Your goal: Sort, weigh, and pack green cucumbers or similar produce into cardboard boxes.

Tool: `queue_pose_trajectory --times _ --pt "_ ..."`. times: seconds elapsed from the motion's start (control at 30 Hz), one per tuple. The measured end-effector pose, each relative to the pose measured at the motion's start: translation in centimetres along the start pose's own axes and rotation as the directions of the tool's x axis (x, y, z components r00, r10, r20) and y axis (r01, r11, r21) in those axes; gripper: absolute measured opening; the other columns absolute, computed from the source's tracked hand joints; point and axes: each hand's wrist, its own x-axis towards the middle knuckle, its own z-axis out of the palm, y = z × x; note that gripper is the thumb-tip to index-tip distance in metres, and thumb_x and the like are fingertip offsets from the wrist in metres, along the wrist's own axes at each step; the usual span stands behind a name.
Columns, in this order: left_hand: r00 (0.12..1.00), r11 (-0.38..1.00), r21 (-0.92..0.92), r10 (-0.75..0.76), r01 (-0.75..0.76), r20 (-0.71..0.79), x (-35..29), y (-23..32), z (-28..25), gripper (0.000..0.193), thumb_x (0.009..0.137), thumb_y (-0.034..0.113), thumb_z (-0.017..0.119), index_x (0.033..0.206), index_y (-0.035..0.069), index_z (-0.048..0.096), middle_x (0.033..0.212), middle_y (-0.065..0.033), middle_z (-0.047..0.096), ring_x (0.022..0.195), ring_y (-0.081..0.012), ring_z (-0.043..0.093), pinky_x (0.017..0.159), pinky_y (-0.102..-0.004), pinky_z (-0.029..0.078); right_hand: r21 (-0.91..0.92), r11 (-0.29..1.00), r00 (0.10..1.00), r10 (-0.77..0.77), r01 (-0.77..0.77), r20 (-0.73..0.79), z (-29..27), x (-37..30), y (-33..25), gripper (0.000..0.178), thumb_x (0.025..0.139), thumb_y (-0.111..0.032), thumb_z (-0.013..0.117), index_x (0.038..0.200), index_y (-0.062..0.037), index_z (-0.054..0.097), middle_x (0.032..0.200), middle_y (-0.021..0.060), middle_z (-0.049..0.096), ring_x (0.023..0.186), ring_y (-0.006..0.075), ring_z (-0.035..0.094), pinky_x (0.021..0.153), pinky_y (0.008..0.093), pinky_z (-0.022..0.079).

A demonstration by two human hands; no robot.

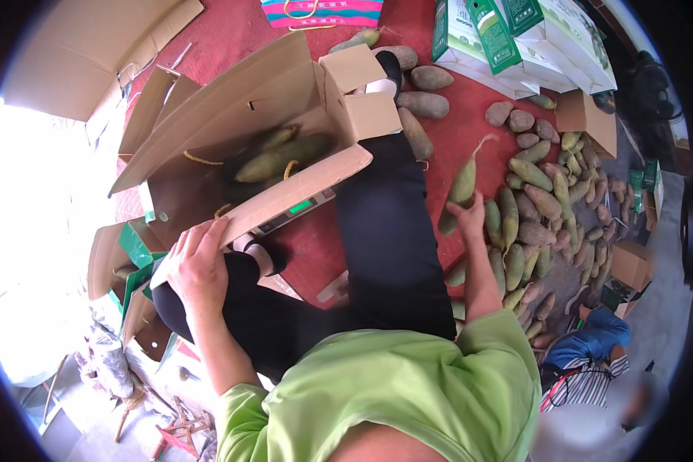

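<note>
While its thin tail points far and right, a long green radish (pixel 461 185) sits in the right hand (pixel 470 215), whose fingers close around its near end above the red mat (pixel 470 127). Well apart from it, the left hand (pixel 199 266) lies over the left end of the near flap of an open cardboard box (pixel 308 182); I cannot tell whether it grips the flap or only rests on it. Inside the box, in shadow, lie a few green radishes (pixel 281 159), with a yellow rope handle (pixel 202 159) beside them to the left. Just under the near flap shows a scale (pixel 285 217) with a lit green screen. To the right of the right hand spreads a big heap of radishes (pixel 543 202), green and brownish, and several loose ones (pixel 425 105) lie near the box's far right corner. White and green cartons (pixel 531 42) stand at the far right, a striped bag (pixel 323 13) at the far edge. Near right, another person in a striped top (pixel 574 383) is partly in view.
</note>
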Motion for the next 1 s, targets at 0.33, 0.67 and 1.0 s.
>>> queue_pose_trajectory --times 0.33,0.67,1.0 --pt "0.998 0.997 -0.062 0.031 -0.034 -0.049 0.0 0.3 -0.4 0.019 0.078 0.007 0.064 0.096 0.009 0.067 0.092 -0.0041 0.066 0.085 -0.0227 0.063 0.076 -0.0353 0.047 0.281 0.734 0.748 -0.660 0.618 0.076 -4.0 -2.0 -32.9 0.069 0.070 -0.003 0.076 0.131 -0.0017 0.043 0.118 0.0097 0.057 0.107 0.0163 0.056 0.084 0.0309 0.050" --pt "0.992 0.992 -0.100 0.061 -0.071 -0.108 -0.4 0.1 -0.6 0.017 0.080 0.006 0.063 0.095 0.007 0.067 0.089 -0.0060 0.066 0.085 -0.0239 0.062 0.078 -0.0355 0.047 0.261 0.241 0.152 -0.936 0.935 0.318 8.6 -6.6 -42.7 0.057 0.065 -0.017 0.077 0.117 -0.0111 0.053 0.108 0.0112 0.062 0.105 0.0325 0.057 0.087 0.0416 0.047" --pt "0.993 0.988 -0.141 0.055 -0.070 -0.107 -0.9 -0.1 -0.7 0.021 0.082 0.004 0.061 0.101 0.007 0.067 0.093 -0.0085 0.066 0.087 -0.0265 0.062 0.080 -0.0368 0.046 -0.082 0.391 0.360 -0.719 0.917 0.595 11.4 -5.9 -41.8 0.051 0.073 -0.021 0.075 0.119 -0.0096 0.058 0.097 0.0098 0.066 0.092 0.0285 0.064 0.079 0.0405 0.050"
